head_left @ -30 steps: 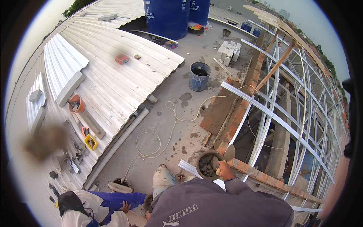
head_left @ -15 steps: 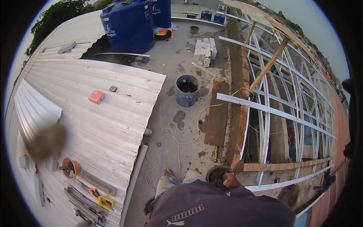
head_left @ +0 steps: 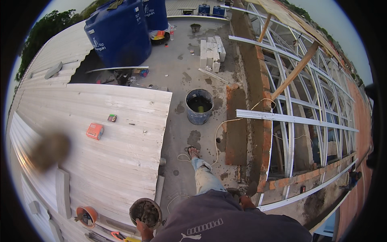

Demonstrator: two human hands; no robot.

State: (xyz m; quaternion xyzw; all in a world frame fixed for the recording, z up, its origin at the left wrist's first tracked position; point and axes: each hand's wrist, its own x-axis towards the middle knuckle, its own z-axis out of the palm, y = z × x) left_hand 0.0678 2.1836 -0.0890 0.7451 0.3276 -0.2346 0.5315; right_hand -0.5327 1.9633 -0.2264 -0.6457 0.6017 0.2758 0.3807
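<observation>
At the lower left, my left hand (head_left: pixel 144 230) grips the near rim of a dark round bucket (head_left: pixel 135 207), with wet grey mortar (head_left: pixel 148 213) inside. On the other side of my body, my right hand (head_left: pixel 246 202) is closed round the handle of a trowel, whose dark blade (head_left: pixel 252 188) points up beside the brick edge. A second bucket (head_left: pixel 234 191) sits by that hand, mostly hidden behind my shirt. Ahead stands a blue-grey bucket (head_left: pixel 197 117) with dark liquid and something yellowish in it.
Corrugated metal roofing (head_left: pixel 121 109) lies left, bearing an orange box (head_left: pixel 95 131) and an orange tool bucket (head_left: pixel 87 216). To the right, metal roof framing (head_left: pixel 298 117) rises beyond a brick edge (head_left: pixel 267 94). A pale cable (head_left: pixel 218 141) crosses the floor near a mortar-smeared board (head_left: pixel 236 137). White blocks (head_left: pixel 210 52) stand farther off.
One foot has stepped forward onto the floor. My left hand has come into view with the mortar bucket. My right hand and trowel have shifted lower in view, nearer my body.
</observation>
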